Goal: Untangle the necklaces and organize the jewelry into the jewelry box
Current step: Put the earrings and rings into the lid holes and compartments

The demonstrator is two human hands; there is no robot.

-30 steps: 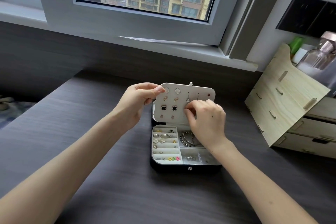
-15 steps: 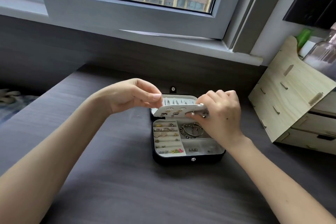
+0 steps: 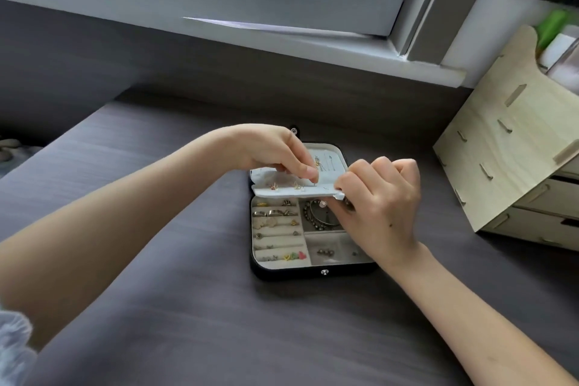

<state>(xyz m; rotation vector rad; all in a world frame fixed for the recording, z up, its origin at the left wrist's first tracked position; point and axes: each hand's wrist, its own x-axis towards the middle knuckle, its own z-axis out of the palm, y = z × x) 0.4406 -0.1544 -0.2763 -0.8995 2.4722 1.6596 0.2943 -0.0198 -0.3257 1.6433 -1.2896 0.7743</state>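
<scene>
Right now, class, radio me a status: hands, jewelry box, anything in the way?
Left grip pinching earring panel, right grip holding its right edge. Jewelry box open, panel tilted over its compartments. Wooden organizer stands apart, right.

Left hand [image 3: 275, 150] & right hand [image 3: 382, 197] pinch the white earring flap [image 3: 291, 189], approx. flat over the open jewelry box [image 3: 313, 272] on the counter [image 3: 188, 307].

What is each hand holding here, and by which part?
The right hand pinches the white earring panel of the jewelry box by its right end. The left hand has fingertips on the panel's middle; a grip there cannot be told.
</scene>
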